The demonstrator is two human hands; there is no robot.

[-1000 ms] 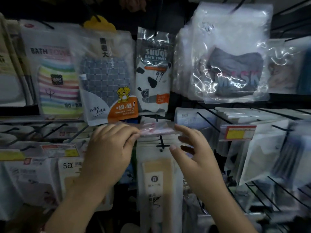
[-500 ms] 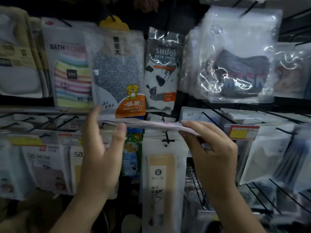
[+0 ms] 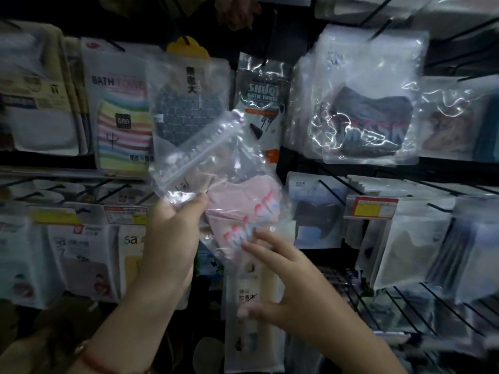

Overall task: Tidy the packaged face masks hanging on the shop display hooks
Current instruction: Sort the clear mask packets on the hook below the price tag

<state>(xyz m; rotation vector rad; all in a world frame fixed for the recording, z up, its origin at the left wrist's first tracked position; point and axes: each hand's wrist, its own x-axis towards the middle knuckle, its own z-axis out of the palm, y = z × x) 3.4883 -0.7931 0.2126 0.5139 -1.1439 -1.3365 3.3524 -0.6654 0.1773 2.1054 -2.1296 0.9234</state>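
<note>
Landmark: pink mask packet [image 3: 216, 184], clear zip bag, tilted, off any hook, in front of the display.

Left of it: striped bath towel pack [image 3: 121, 122] hanging, blurred packs below. Not part of the job.

Left hand [image 3: 172, 238]: grip closed around the packet's lower-left edge near the zip strip, thumb on the front. It carries the packet alone.

Right hand [image 3: 283, 276]: just below-right of the packet, fingers spread and straight, fingertips [image 3: 249, 247] at or touching its bottom corner. Holding nothing.

Right of the packet, upper: grey mask packs [image 3: 370, 103] hung on a hook, look roughly squared. Lower right: rows of mask packs [image 3: 410, 238] on hooks, some skewed.

Progress judgement: early-to-mid. One packet in hand and unhung; it needs a matching hook. Skewed rows lower right likely need straightening too. Target hook can't be told.
</note>
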